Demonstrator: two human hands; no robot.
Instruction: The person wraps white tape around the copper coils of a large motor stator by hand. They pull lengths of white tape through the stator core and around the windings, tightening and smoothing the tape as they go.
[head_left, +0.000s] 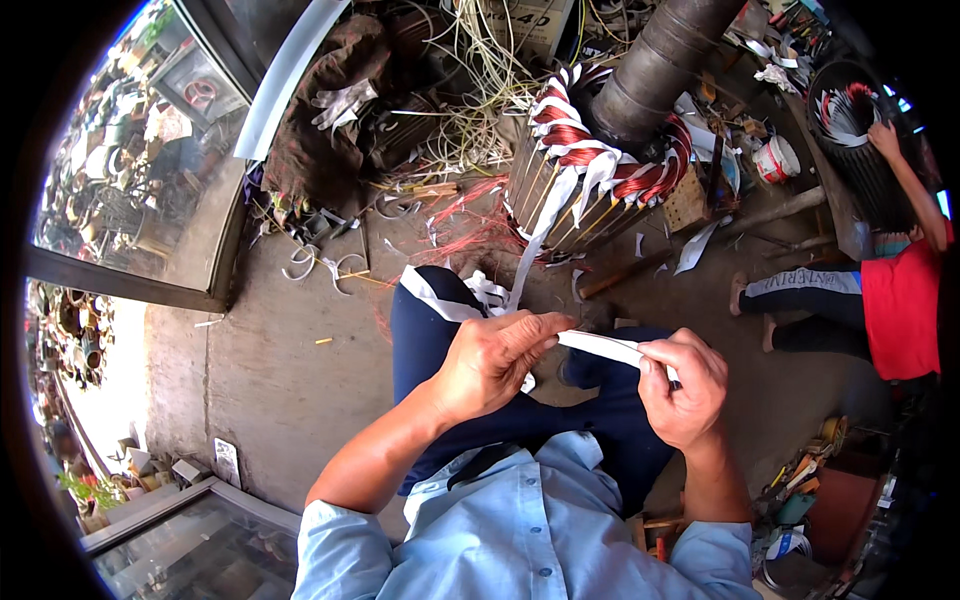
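A strip of white cloth tape (605, 346) is stretched between my two hands, above my lap. My left hand (500, 362) pinches one end between thumb and fingers. At the other end my right hand (684, 386) is closed on it. From beside my left hand a white tape length (540, 235) runs up to a motor stator (560, 200) standing ahead of me. Red copper coils (572, 135) ring its top, partly wrapped in white tape. More loose tape (488, 292) lies bunched by my left knee.
A thick dark shaft (660, 65) rises out of the stator. Tangled pale wires (490, 60) and red wire scraps (465, 215) lie ahead. At right, a person in a red shirt (905, 300) reaches to another wound stator (850, 130). A glass door (130, 290) stands at left.
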